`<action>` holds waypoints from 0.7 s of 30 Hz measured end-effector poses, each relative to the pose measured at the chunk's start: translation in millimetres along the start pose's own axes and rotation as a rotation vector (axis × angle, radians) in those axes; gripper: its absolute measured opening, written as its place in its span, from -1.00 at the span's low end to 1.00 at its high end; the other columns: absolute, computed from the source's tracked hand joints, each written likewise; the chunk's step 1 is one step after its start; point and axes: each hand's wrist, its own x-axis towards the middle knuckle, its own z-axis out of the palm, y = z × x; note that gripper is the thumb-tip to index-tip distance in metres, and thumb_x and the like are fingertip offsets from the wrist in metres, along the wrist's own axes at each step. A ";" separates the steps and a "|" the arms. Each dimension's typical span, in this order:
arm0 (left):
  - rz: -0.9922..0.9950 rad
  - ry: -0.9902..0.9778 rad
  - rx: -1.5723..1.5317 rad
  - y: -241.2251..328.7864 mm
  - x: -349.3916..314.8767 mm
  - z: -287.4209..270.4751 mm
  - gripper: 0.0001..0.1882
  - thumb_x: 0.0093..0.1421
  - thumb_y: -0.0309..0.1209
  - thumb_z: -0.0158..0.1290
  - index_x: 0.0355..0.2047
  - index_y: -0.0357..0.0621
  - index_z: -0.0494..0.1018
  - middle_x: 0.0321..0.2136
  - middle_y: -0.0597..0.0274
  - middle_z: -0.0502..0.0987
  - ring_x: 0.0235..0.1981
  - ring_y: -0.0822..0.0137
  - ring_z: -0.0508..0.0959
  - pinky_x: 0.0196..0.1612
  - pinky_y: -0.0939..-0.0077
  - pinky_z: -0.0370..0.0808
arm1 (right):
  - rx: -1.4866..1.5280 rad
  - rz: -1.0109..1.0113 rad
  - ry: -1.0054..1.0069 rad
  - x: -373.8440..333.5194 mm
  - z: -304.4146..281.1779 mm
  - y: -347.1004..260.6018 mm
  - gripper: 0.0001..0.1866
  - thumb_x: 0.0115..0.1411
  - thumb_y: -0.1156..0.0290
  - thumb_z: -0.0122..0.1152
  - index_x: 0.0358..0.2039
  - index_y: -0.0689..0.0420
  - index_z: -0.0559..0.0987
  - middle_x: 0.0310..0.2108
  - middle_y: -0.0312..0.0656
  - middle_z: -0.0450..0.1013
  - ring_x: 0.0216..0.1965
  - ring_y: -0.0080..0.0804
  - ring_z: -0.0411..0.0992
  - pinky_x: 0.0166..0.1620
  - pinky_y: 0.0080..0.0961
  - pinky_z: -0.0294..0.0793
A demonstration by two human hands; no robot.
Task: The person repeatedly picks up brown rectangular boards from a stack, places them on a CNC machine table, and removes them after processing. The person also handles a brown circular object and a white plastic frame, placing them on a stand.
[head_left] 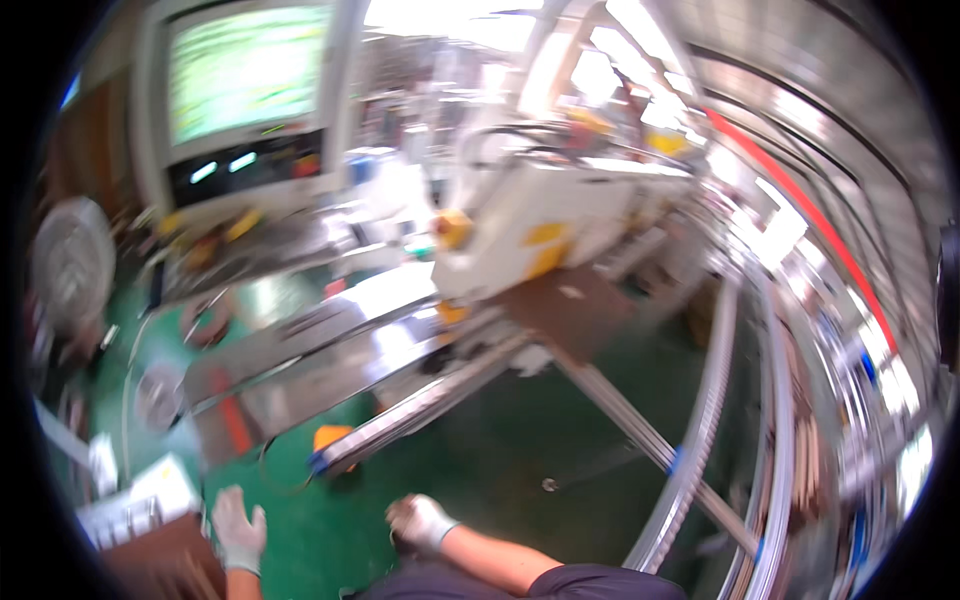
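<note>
My left hand, in a pale work glove, is raised at the lower left with its fingers stretched out and its thumb apart. It holds nothing and is nearest to a brown panel or box beside it. My right hand, gloved in white with tan-looking fingers, hangs in front of my body over the green floor. Its fingers are curled in, and no held thing shows. A dark shape lies just under it, too blurred to name. Neither hand touches the machine ahead.
A white machine with yellow marks stands ahead, with a long grey bed reaching left. A metal rail ends near an orange box. Curved roller rails run along the right. A large framed screen stands far left.
</note>
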 end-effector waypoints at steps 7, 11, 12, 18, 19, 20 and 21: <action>-0.841 0.266 0.381 -255.2 -266.1 -138.6 -0.36 0.30 -0.09 0.06 0.27 -0.24 0.34 0.29 -0.09 0.34 0.37 -0.06 0.24 0.37 0.03 0.23 | -0.115 -0.121 -0.009 -60.5 100.5 -0.2 -0.82 0.20 0.30 -0.08 -0.54 -0.04 0.34 -0.61 -0.35 0.18 -0.59 -0.45 0.16 -0.56 -0.50 0.21; -1.558 0.082 0.177 -280.2 -413.3 -138.9 -0.11 0.26 0.23 -0.01 0.41 -0.10 0.20 0.42 -0.08 0.16 0.43 -0.13 0.14 0.42 0.02 0.16 | -0.456 -0.091 -0.157 -57.3 111.7 79.4 -0.74 0.28 0.19 -0.16 -0.51 -0.02 0.36 -0.61 -0.33 0.19 -0.62 -0.41 0.22 -0.56 -0.44 0.27; -1.619 0.037 0.022 -278.2 -417.6 -135.5 -0.05 0.24 0.32 -0.04 0.45 -0.04 0.14 0.45 -0.08 0.09 0.46 -0.13 0.08 0.44 0.03 0.11 | -0.543 -0.076 -0.169 -33.5 100.7 86.6 -0.70 0.28 0.15 -0.17 -0.52 0.02 0.35 -0.62 -0.30 0.22 -0.64 -0.35 0.20 -0.56 -0.37 0.29; -1.670 0.310 0.153 -263.8 -442.5 -76.1 -0.13 0.31 0.31 -0.15 0.47 0.09 0.13 0.50 0.08 0.01 0.52 -0.02 -0.07 0.47 -0.14 -0.13 | -1.158 0.314 -0.193 -39.1 140.9 224.4 -0.52 0.46 0.08 -0.11 0.17 0.15 0.46 0.06 -0.15 0.51 -0.03 -0.14 0.50 -0.03 -0.23 0.54; -1.635 0.329 0.166 -267.1 -443.9 -75.2 -0.13 0.31 0.29 -0.15 0.46 0.05 0.14 0.50 0.08 0.03 0.51 -0.02 -0.06 0.47 -0.16 -0.15 | -1.327 0.248 -0.245 -40.8 151.1 253.8 -0.54 0.46 0.09 -0.09 0.16 0.14 0.46 0.06 -0.13 0.52 -0.04 -0.18 0.51 -0.04 -0.27 0.54; -1.603 0.346 0.180 -269.4 -446.9 -70.5 -0.13 0.32 0.28 -0.14 0.46 0.01 0.15 0.49 0.07 0.04 0.51 -0.02 -0.05 0.47 -0.18 -0.16 | -1.437 0.238 -0.376 -32.9 164.8 274.1 -0.55 0.45 0.09 -0.06 0.14 0.14 0.47 0.03 -0.13 0.52 -0.05 -0.21 0.52 -0.04 -0.29 0.54; -1.550 0.347 0.189 -273.4 -450.7 -68.8 -0.12 0.33 0.25 -0.15 0.43 -0.13 0.17 0.49 0.05 0.05 0.50 -0.03 -0.03 0.48 -0.15 -0.20 | -1.530 0.232 -0.519 -25.0 178.6 302.0 -0.56 0.45 0.09 -0.04 0.12 0.13 0.49 0.01 -0.14 0.53 -0.06 -0.23 0.52 -0.05 -0.32 0.54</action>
